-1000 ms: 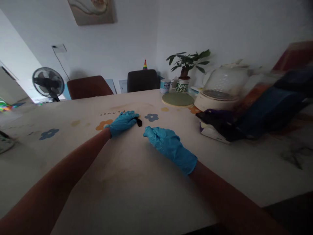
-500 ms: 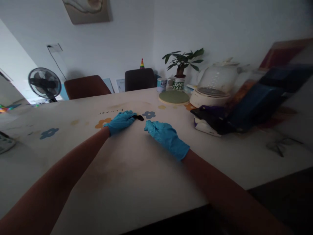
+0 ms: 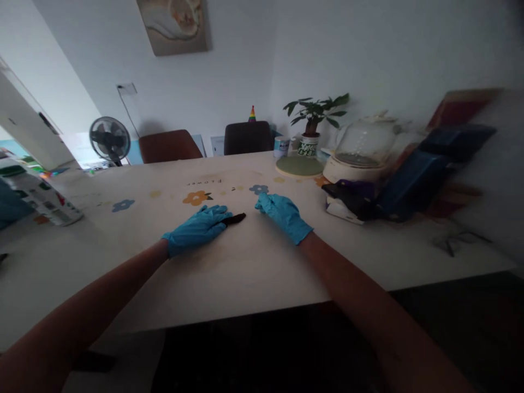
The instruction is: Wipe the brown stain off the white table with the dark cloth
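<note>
Between the black item [image 3: 235, 219] and the right hand [image 3: 282, 215] a narrow passage is free, while the kettle [image 3: 361, 143] obstructs farther right.

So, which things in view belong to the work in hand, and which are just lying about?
Apparently in use:
- dark object, partly under the gloved left hand
- gloved right hand, curled; its contents can't be seen

Apparently just lying about:
- round green mat
- glass kettle
- potted plant
- fan
</note>
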Demonstrator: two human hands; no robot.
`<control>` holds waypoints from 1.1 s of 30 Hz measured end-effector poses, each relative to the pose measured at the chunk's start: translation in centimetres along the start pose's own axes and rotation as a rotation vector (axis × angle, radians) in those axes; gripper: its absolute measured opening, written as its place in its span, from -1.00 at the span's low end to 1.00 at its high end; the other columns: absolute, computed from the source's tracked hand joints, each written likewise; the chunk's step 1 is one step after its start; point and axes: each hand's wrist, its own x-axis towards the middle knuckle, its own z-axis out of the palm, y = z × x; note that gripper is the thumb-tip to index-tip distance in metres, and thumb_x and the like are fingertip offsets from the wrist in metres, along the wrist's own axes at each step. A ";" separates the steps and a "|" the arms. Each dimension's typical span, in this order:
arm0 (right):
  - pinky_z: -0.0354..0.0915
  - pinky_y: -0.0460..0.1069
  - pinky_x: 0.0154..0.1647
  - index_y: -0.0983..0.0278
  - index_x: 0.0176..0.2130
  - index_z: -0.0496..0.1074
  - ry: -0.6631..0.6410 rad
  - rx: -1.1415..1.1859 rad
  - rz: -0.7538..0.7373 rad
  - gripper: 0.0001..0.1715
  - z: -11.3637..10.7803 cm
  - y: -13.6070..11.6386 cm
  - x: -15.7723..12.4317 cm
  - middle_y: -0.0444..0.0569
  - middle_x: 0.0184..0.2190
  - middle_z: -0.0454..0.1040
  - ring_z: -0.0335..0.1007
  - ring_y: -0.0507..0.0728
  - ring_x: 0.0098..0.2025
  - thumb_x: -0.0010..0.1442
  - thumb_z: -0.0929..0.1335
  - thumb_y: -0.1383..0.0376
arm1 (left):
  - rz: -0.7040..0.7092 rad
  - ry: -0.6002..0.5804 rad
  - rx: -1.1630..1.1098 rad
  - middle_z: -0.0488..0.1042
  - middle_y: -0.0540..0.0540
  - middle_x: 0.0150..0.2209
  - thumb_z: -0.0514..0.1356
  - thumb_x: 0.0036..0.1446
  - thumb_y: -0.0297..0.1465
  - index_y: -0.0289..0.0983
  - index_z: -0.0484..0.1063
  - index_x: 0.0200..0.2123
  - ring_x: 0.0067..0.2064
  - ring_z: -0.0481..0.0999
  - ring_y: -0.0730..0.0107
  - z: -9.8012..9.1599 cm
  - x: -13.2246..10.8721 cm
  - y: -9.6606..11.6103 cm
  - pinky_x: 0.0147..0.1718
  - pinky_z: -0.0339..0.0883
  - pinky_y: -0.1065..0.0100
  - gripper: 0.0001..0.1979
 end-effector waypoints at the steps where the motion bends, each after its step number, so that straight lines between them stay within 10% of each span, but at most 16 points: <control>1: 0.66 0.22 0.34 0.18 -0.21 0.79 -0.014 -0.001 0.003 -0.47 0.0 0.0 0.1 0.05 -0.19 0.86 0.86 0.28 -0.03 0.70 0.34 0.10 | -0.006 0.004 0.006 0.22 0.12 0.77 -0.04 0.72 -0.15 0.19 0.29 0.76 0.80 0.14 0.19 0.0 0.1 0.2 0.80 -0.23 0.05 -0.34; 8: 0.65 0.21 0.35 0.18 -0.26 0.73 0.015 0.272 0.134 -0.41 -0.5 -0.5 0.1 0.10 -0.16 0.87 0.86 0.26 -0.03 0.70 0.31 0.05 | -0.101 0.032 0.020 0.23 -0.09 0.78 0.03 0.74 -0.20 -0.05 0.37 0.72 0.77 0.20 0.14 0.2 2.4 1.0 0.81 -0.22 0.01 -0.39; 24: 0.72 0.33 0.29 0.15 -0.07 0.74 0.145 0.301 0.041 -0.04 -1.6 1.5 0.0 0.27 -0.03 0.87 0.89 0.45 0.07 0.43 0.28 -0.58 | -0.256 0.189 0.008 0.61 -0.20 0.49 0.10 0.66 -0.21 0.00 0.65 0.44 0.55 0.53 -0.10 0.2 15.8 2.3 0.68 0.25 -0.23 -0.52; 33: 0.70 0.40 0.32 0.08 -0.10 0.74 0.148 0.297 0.018 -0.18 -2.0 0.8 -0.4 0.19 -0.06 0.88 0.89 0.45 0.06 0.44 0.34 -0.50 | -0.187 0.153 0.000 0.52 -0.30 0.55 0.07 0.67 -0.22 -0.12 0.62 0.48 0.61 0.45 -0.16 0.0 16.4 1.6 0.72 0.14 -0.29 -0.48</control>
